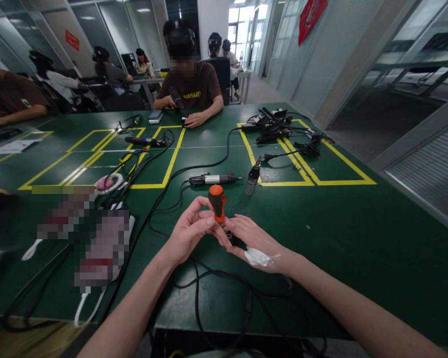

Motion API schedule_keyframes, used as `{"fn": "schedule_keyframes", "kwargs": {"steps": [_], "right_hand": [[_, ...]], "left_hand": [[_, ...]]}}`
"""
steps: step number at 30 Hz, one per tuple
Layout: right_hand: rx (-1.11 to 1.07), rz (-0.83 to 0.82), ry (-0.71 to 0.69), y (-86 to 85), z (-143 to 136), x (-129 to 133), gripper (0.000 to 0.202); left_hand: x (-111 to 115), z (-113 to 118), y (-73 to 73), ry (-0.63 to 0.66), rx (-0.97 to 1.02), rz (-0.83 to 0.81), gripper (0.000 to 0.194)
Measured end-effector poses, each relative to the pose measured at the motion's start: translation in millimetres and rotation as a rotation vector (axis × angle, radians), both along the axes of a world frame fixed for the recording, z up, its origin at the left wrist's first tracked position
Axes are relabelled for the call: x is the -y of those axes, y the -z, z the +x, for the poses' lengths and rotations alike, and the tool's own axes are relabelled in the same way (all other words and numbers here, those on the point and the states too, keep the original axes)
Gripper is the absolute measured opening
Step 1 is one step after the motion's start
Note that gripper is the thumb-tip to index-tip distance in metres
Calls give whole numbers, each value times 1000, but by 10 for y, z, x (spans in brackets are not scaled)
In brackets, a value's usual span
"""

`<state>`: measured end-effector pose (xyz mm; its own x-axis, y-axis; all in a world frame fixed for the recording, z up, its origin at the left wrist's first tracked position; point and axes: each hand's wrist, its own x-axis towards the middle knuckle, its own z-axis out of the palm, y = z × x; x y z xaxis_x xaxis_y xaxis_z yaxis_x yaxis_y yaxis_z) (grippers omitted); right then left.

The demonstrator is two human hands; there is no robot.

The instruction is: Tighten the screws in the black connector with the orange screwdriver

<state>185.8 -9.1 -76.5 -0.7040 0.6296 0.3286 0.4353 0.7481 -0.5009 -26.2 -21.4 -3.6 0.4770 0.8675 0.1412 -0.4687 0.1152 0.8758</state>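
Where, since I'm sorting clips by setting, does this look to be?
Probably an office-like workroom: glass partitions, a long green table marked with yellow outlines, and an orange-topped screwdriver in use there.

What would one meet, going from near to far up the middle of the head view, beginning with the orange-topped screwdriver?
Orange-topped screwdriver, silver-and-black corded tool, person in brown shirt, black chair, bright window.

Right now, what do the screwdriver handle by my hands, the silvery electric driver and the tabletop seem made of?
Screwdriver handle: probably plastic, fairly matt, judging by its moulded orange cap and dark grip. Electric driver: silvery middle, metal or metallic paint; dull black ends, likely plastic. Tabletop: perhaps laminate or matting; soft reflections suggest smooth satin.
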Motion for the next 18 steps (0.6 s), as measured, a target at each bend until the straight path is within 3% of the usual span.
{"fn": "schedule_keyframes", "kwargs": {"steps": [18], "right_hand": [[-4,-5,-1,-27,4,10,39]], "left_hand": [[-5,-9,17,9,25,8,29]]}}
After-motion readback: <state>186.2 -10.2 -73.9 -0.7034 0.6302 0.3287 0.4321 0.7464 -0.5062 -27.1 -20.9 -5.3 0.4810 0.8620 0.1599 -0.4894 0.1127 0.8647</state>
